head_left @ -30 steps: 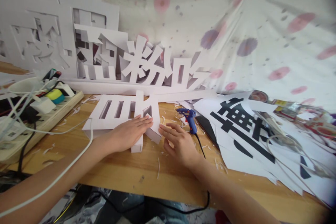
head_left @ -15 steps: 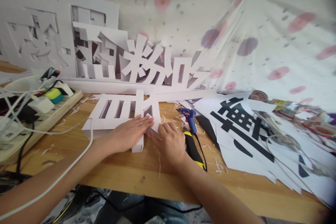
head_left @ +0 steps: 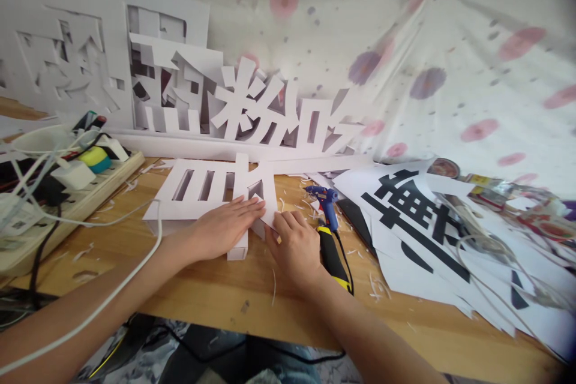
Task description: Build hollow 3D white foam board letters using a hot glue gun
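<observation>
A white three-dimensional foam-board character [head_left: 193, 207] lies flat on the wooden table, with several slots cut through its face and side strips along its edges. My left hand [head_left: 229, 222] rests on its right-hand part, palm down, fingers stretched out. Beside it, my right hand [head_left: 297, 246] has its fingers curled and thumb bent in at the character's lower right edge, pinching the board there. What lies under the fingertips is partly hidden. Just right of that hand are a blue hot glue gun [head_left: 327, 204] and a black-and-yellow tool handle [head_left: 332, 258].
Finished white characters [head_left: 256, 105] stand along the back, beside cut-out boards [head_left: 67, 60]. A power strip [head_left: 117, 171] with plugs and cables sits at left; a white cable crosses my left forearm. Paper sheets with black print [head_left: 414, 210] cover the right. White scraps litter the table [head_left: 202, 306].
My right fingers have shifted slightly right and down along the character's edge, with the thumb now more visible. My left hand stays in place. The view has moved a little.
</observation>
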### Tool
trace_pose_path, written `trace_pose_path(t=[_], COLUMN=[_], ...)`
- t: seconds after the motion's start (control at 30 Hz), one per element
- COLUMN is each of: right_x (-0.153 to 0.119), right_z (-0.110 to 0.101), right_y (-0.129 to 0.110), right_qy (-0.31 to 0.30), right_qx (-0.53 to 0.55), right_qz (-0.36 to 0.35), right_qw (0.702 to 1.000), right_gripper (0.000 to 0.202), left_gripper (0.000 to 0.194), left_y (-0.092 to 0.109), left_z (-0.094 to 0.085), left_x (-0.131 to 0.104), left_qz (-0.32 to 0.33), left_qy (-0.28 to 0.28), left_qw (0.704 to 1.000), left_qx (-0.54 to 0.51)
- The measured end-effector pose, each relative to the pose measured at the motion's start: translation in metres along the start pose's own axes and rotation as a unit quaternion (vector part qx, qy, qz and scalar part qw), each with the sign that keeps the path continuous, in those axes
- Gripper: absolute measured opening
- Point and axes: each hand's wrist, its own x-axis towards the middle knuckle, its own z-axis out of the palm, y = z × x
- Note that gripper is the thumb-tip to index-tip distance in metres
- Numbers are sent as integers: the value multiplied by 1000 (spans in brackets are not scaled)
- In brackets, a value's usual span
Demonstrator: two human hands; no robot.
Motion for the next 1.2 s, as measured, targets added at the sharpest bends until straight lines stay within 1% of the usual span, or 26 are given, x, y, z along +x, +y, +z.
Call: trace_pose_path(t=[0.07, 0.3, 0.5, 0.6, 0.7, 0.83, 0.97, 1.07, 1.2], right_x=[0, -3, -8, -10, -9, -4, 5, 9, 8], right_z=[-2, -6, -16, -18, -15, -6, 3, 7, 7], right_y=[1, 9, 20, 22, 18, 7, -3, -6, -4], right_qy=[-8, -25, -58, -62, -46, -9, 30, 47, 40], right_qx=[20, 82, 159, 170, 152, 66, -33, -61, -65], right_qz=[-5, -14, -31, -28, -23, -20, -11, -12, -14], right_qw=[1000, 996, 985, 983, 987, 998, 999, 997, 997], right_gripper=[9, 11, 24, 30, 24, 3, 23, 25, 22], left_gripper=[46, 45, 45, 45, 45, 45, 45, 45, 45], left_y=[0, -3, -5, -4, -3, -3, -4, -3, -2], left_z=[0, 3, 6, 5, 3, 2, 2, 2, 1], left_x=[0, -1, -1, -1, -1, 0, 1, 1, 1], left_qz=[1, 7, 10, 5, 2, 9, 17, 13, 8], left_qy=[0, 16, 27, 20, 15, 26, 28, 26, 20], left_qw=[1000, 1000, 999, 1000, 1000, 999, 999, 999, 1000], left_qx=[3, -16, -21, -18, -17, -19, -15, -14, -12])
